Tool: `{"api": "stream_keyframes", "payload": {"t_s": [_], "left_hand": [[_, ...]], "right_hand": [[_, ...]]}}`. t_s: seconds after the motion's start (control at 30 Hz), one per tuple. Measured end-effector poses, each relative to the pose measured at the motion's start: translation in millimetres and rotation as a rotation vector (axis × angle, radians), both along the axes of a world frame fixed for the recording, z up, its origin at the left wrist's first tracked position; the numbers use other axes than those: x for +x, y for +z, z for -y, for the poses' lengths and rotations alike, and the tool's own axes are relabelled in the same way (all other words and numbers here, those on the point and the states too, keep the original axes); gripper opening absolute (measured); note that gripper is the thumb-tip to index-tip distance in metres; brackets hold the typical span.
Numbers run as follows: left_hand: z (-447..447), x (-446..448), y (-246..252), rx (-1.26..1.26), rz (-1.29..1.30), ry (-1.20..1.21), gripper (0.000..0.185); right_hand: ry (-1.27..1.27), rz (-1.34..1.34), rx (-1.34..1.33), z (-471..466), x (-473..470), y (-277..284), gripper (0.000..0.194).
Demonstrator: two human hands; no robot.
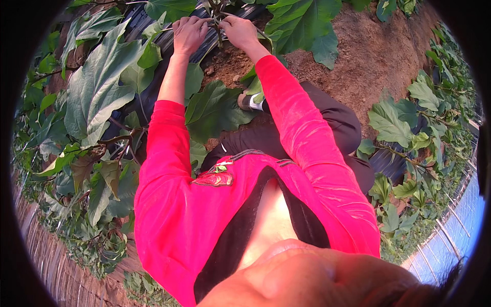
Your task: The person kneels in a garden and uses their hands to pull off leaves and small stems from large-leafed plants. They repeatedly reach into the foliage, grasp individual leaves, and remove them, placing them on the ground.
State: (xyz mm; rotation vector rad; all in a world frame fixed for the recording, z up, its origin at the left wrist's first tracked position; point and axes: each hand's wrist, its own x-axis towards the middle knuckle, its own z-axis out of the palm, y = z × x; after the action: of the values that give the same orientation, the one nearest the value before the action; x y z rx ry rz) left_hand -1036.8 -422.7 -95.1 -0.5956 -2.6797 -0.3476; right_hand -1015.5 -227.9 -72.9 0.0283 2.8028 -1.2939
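Observation:
Both my hands are at the top of the view, close together at the stem of a leafy plant (219,37) with large lobed leaves. My left hand (190,33) reaches in from the left, its fingertips at the stem. From the right, my right hand (239,32) has its thumb and fingertips at the same stem. A thin pale strand seems to run between the fingertips; whether it is string or a shoot, I cannot tell. The fingertips are small and partly hidden, so their exact hold is unclear. A broad green leaf (303,25) hangs right of my right hand.
Large leaves (101,82) crowd the left side, over dark plastic mulch film (163,48). Brown soil (356,65) lies to the right, with another row of plants (391,122) beyond it. My bent legs and a shoe (244,101) are below the hands.

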Motion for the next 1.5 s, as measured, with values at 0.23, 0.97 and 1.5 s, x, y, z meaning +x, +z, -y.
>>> {"api": "stream_keyframes", "payload": {"t_s": [0.23,0.97,1.5], "left_hand": [[-9,-19,14,-0.251,0.27,0.016,0.022],[-31,-10,-6,0.975,0.64,0.23,0.024],[-31,-14,18,0.914,0.079,0.343,0.025]], "right_hand": [[0.025,0.033,0.025,-3,5,10,0.027],[0.237,-0.015,0.205,-13,25,-5,0.026],[0.149,-0.056,-0.088,-12,7,50,0.035]]}}
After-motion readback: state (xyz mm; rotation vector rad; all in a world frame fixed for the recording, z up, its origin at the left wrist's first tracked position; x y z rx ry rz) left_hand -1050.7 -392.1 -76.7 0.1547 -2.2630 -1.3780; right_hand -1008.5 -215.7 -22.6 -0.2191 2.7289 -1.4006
